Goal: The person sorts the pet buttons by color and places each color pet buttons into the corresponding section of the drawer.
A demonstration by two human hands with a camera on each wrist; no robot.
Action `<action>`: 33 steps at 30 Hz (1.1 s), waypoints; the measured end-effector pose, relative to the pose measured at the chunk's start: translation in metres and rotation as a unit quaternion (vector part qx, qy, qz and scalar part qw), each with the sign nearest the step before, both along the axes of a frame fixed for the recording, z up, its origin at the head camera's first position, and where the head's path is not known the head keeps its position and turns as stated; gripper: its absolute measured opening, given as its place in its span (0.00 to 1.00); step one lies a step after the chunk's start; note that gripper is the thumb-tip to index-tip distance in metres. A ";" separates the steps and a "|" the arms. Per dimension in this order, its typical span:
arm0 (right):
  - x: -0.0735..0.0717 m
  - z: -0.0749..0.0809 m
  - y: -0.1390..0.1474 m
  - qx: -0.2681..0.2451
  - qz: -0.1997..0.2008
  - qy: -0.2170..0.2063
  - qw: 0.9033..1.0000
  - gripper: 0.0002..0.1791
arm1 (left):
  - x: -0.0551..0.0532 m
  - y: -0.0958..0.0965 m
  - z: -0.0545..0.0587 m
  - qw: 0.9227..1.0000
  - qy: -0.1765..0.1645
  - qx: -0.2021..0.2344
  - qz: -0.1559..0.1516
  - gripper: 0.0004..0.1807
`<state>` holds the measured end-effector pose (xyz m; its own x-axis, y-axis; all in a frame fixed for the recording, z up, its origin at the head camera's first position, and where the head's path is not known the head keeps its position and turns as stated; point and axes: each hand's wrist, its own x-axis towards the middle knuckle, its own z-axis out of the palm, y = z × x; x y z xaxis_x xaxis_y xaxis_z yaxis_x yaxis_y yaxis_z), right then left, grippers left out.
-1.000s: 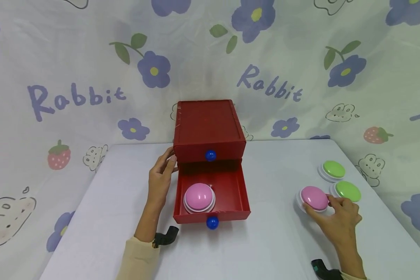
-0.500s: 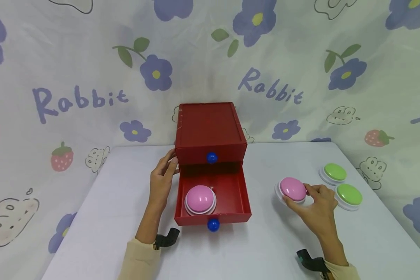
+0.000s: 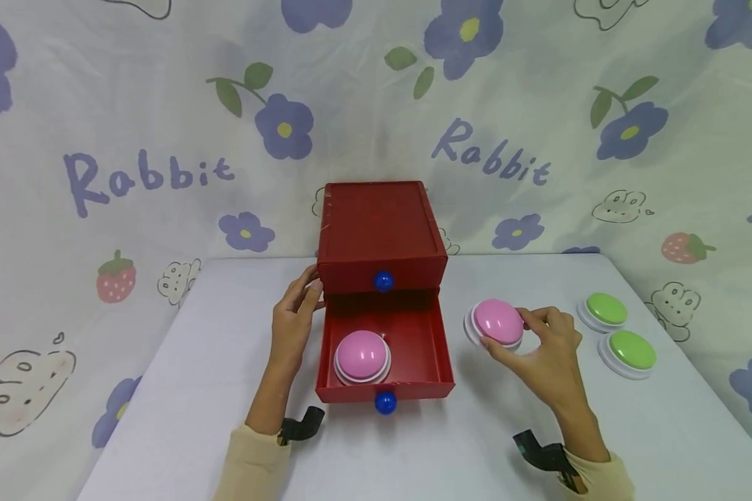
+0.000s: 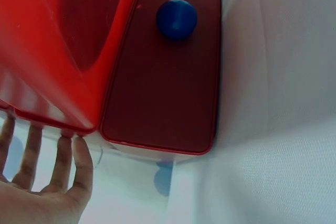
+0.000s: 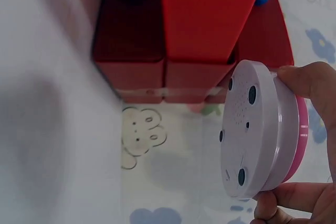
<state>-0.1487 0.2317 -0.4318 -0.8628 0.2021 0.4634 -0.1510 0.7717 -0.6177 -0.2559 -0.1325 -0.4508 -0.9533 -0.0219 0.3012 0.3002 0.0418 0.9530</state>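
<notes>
Right of the open drawer [image 3: 416, 351], a pink button [image 3: 498, 321] was held raised above the counter [image 3: 426, 452]. The right hand [image 3: 548, 358] gripped its white base, thumb and fingers on opposite sides. The left hand [image 3: 291, 327] had its fingers extended, touching the left side of the red cabinet [image 3: 379, 226]. The held button was judged light, stiff and slippery on its dome; the base edge appeared the surer hold. Compared with the earlier frame, it had shifted left, nearer the drawer and farther from the green buttons [image 3: 632, 349]; the second pink button [image 3: 361, 355] remained in the drawer's near left part.
</notes>
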 end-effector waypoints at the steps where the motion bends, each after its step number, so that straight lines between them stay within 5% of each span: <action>1: 0.000 0.002 -0.002 0.000 0.005 0.002 1.000 0.36 | 0.000 0.000 0.000 1.000 0.001 0.000 0.001 0.23; 33: -0.014 0.033 -0.083 -0.034 0.104 0.051 0.993 0.35 | -0.002 0.002 0.001 1.000 0.000 0.000 0.003 0.23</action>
